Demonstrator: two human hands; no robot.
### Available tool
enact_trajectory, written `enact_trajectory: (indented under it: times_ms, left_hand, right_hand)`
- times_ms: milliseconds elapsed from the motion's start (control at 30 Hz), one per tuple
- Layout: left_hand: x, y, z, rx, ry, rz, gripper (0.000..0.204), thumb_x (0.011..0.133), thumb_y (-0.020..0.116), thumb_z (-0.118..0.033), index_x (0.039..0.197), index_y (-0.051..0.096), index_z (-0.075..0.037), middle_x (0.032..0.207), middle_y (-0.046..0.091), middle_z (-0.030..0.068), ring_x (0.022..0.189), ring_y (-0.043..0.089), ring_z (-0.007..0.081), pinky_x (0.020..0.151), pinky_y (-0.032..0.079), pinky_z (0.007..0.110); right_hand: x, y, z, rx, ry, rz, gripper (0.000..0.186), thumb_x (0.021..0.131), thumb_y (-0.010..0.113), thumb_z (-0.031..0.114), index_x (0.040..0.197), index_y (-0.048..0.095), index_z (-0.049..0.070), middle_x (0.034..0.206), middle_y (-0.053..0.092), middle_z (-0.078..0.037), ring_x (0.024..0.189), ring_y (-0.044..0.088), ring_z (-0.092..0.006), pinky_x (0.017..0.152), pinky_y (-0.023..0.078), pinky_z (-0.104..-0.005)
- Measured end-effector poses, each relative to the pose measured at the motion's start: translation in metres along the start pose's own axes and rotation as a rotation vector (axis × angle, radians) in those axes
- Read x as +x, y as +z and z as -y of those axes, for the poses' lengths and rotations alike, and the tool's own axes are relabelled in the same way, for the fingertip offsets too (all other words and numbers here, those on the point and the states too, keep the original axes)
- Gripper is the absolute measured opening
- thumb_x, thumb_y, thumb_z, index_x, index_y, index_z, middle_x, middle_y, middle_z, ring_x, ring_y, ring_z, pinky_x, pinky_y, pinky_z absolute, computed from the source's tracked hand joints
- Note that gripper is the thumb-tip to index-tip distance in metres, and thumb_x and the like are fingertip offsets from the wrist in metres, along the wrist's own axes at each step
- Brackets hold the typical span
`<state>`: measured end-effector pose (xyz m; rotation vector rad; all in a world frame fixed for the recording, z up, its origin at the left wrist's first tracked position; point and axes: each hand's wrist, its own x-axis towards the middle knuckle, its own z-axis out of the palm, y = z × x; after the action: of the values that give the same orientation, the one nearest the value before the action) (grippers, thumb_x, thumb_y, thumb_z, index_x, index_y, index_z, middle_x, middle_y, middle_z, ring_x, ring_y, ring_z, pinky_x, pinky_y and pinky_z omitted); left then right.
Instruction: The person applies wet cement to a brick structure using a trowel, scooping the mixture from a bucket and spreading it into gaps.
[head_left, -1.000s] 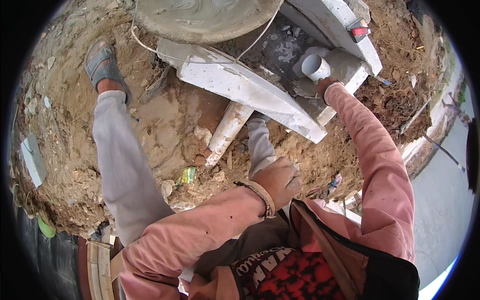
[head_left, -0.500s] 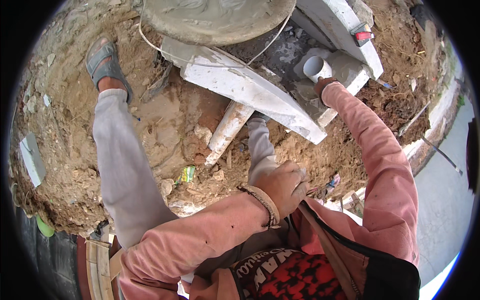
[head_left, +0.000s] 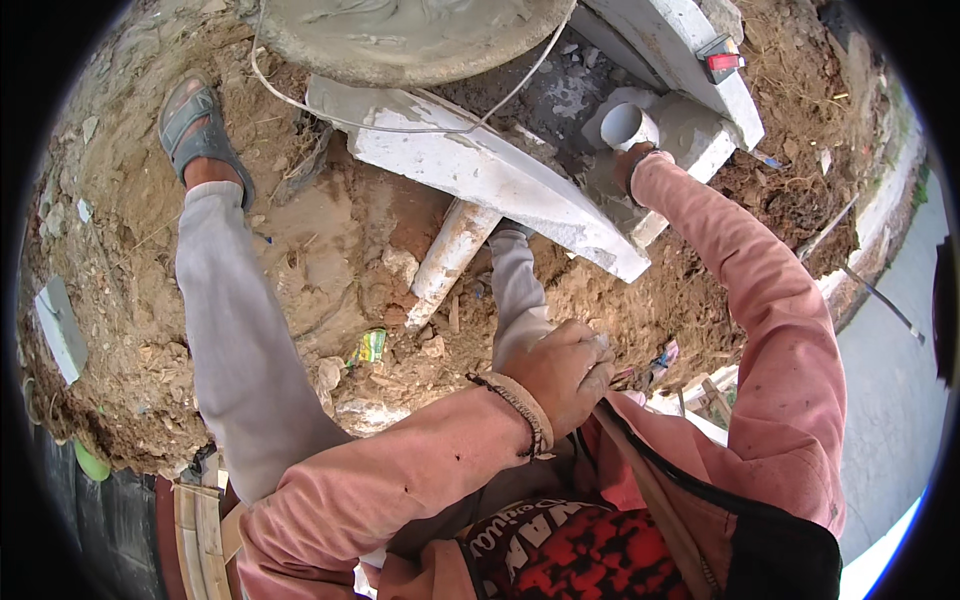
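A short white pipe end (head_left: 645, 126), round and open-mouthed, stands tilted in the grey mortar (head_left: 692, 130) between two pale concrete slabs. My right hand (head_left: 632, 165) is closed against the near side of this pipe, with most of its fingers hidden. Close to my body, my left hand (head_left: 565, 375) is curled above my knee, beside the edge of my pink jacket (head_left: 640, 440); what its fingers hold, if anything, is hidden. The near concrete slab (head_left: 470, 165) slants across the middle, and a mud-stained pipe (head_left: 450, 262) comes out from under it.
A round basin of wet mortar (head_left: 420, 70) with a wire handle (head_left: 290, 98) sits at the top. On the far slab (head_left: 690, 60) rests a small red-and-grey tool (head_left: 722, 62). Loose soil (head_left: 300, 250) with stones and a green wrapper (head_left: 370, 346) surrounds my sandalled left foot (head_left: 205, 140).
My right hand has shifted slightly left and further under the pipe's side. My left hand stays curled in place. The whole view has moved a little.
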<state>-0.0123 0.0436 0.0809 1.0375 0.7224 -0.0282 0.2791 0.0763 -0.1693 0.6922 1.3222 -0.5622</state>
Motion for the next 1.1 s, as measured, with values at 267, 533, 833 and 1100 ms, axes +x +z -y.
enact_trajectory:
  times_ms: [267,533,833,1100]
  left_hand:
    - [0.007,0.000,-0.003,-0.031,-0.005,-0.038,0.030,0.090,0.052,-0.025,0.105,0.063,-0.002,0.099,0.056,0.0154,0.097,0.055,0.0318,0.086,0.045,0.038]
    - [-0.002,0.000,0.002,-0.047,-0.008,-0.079,0.030,0.088,0.053,-0.024,0.103,0.063,-0.001,0.098,0.057,0.0143,0.097,0.054,0.0322,0.086,0.044,0.039]
    - [0.004,-0.002,-0.001,-0.061,-0.035,-0.014,0.031,0.088,0.051,-0.024,0.105,0.063,0.000,0.100,0.057,0.0144,0.100,0.053,0.0307,0.087,0.044,0.039]
    - [0.000,-0.004,-0.004,-0.075,-0.114,-0.063,0.032,0.089,0.051,-0.026,0.106,0.063,-0.002,0.103,0.057,0.0153,0.104,0.053,0.0308,0.089,0.044,0.038]
  right_hand:
    - [0.028,0.023,0.007,0.115,0.067,0.128,0.037,0.081,0.064,0.016,0.119,0.063,0.016,0.124,0.060,-0.001,0.111,0.059,-0.0262,0.085,0.051,-0.0435]
    - [-0.060,-0.034,0.018,0.075,-0.069,0.097,0.038,0.074,0.071,0.011,0.112,0.067,0.013,0.117,0.064,-0.007,0.106,0.062,-0.0266,0.081,0.053,-0.0427]
    - [0.039,0.004,0.031,0.363,0.139,0.093,0.032,0.083,0.062,0.016,0.114,0.066,0.015,0.123,0.060,-0.002,0.114,0.057,-0.0215,0.088,0.050,-0.0395]
    - [0.035,-0.039,0.026,0.070,0.038,0.054,0.030,0.082,0.061,0.017,0.111,0.067,0.017,0.116,0.063,-0.001,0.105,0.061,-0.0185,0.084,0.051,-0.0380]
